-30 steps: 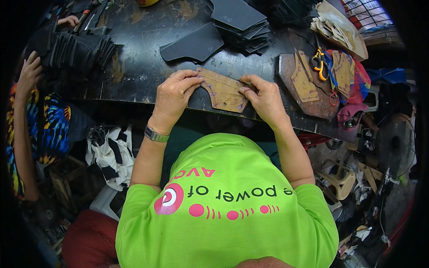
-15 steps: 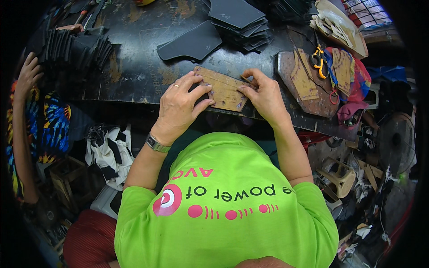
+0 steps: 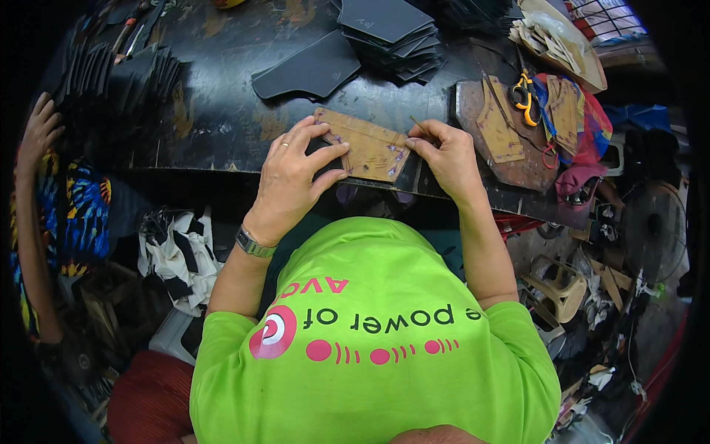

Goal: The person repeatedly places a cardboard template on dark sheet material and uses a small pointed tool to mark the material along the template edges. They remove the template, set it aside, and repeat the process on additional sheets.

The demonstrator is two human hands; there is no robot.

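A flat brown pattern piece, with small purple marks along its edges, lies on the near edge of the dark table. My left hand rests its fingertips on the piece's left side, thumb and forefinger apart. At its right end, my right hand pinches a thin stick-like tool; only its narrow end shows above the fingers, and I cannot make out its kind. Whether a black sheet lies beneath the pattern piece I cannot tell. Beyond it is a single dark cut panel beside a stack of similar panels.
Right of my right hand, a worn board bears another brown pattern piece and orange-handled scissors. A box of scraps stands behind. At left are upright black pieces and another person's hand.
My right hand has shifted slightly right, drawing its fingertips off the pattern piece's upper right toward its right edge. The left hand stays on the piece. The whole view has shifted a little.
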